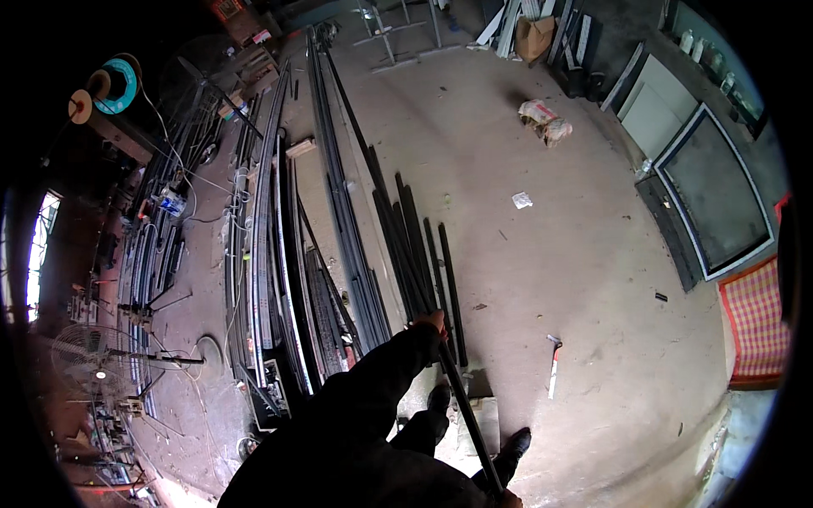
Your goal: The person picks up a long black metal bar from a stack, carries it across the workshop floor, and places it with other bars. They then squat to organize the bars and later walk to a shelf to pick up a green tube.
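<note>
My left hand (pixel 432 322) is closed round a long, dark metal bar (pixel 464 406), reached with the arm stretched forward. The bar runs from the lower edge up past this hand, along the pile of other dark bars on the floor. Only part of my right hand (pixel 511 499) shows at the lower edge, closed at the near end of the same bar. Several shorter black bars (pixel 450 288) lie side by side just beyond and right of my left hand. Left of them stretches a bundle of long grey bars (pixel 349 229).
More long profiles (pixel 262 237) cover the floor at left, near a standing fan (pixel 97 360). A red-handled hammer (pixel 554 366) lies on the floor to the right. Farther off are a plastic-wrapped bundle (pixel 544 123) and a leaning framed panel (pixel 716 195). My feet stand beside a pale block (pixel 483 423).
</note>
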The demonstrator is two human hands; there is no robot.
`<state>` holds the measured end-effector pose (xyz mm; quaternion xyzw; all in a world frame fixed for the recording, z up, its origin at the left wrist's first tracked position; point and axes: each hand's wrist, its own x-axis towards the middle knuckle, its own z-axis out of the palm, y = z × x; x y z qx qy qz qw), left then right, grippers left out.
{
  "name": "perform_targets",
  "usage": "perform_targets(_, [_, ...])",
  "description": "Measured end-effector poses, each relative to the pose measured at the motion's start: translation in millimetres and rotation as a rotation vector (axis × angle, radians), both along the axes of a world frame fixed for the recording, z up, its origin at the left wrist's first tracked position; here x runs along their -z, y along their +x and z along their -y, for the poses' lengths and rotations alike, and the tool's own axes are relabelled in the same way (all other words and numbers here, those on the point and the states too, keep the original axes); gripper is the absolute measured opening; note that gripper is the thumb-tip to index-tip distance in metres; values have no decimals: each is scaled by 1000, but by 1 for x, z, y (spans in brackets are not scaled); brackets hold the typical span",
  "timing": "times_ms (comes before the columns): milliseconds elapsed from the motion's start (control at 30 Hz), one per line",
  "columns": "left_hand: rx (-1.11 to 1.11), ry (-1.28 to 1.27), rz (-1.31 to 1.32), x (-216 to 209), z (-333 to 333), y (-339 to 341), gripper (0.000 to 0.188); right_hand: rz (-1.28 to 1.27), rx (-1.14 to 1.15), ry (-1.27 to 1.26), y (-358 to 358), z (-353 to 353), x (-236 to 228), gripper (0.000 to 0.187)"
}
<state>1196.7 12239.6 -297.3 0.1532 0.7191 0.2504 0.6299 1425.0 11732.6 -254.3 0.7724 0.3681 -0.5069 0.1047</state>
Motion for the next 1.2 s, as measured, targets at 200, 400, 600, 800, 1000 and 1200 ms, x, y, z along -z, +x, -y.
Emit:
perform_targets(200, [36, -41, 78, 1, -3, -1, 40, -29, 51, -19, 0, -22, -22, 54])
perform_targets(400, [24, 3, 5, -19, -8, 7, 41, -31, 98, -8, 7, -28, -28, 57])
perform_targets(600, [70, 184, 10, -44, -19, -12, 43, 24, -39, -29, 10, -30, -5, 56])
perform_targets(800, [-9, 138, 87, -16, -61, -44, 43, -70, -15, 105, -49, -111, -97, 42])
perform_targets(1000, [-78, 115, 164, 10, -101, -55, 44, -8, 5, 77, -59, -147, -56, 37])
perform_targets(1200, [-128, 99, 253, 28, -108, -95, 32, -104, -37, 163, -48, -83, 80, 38])
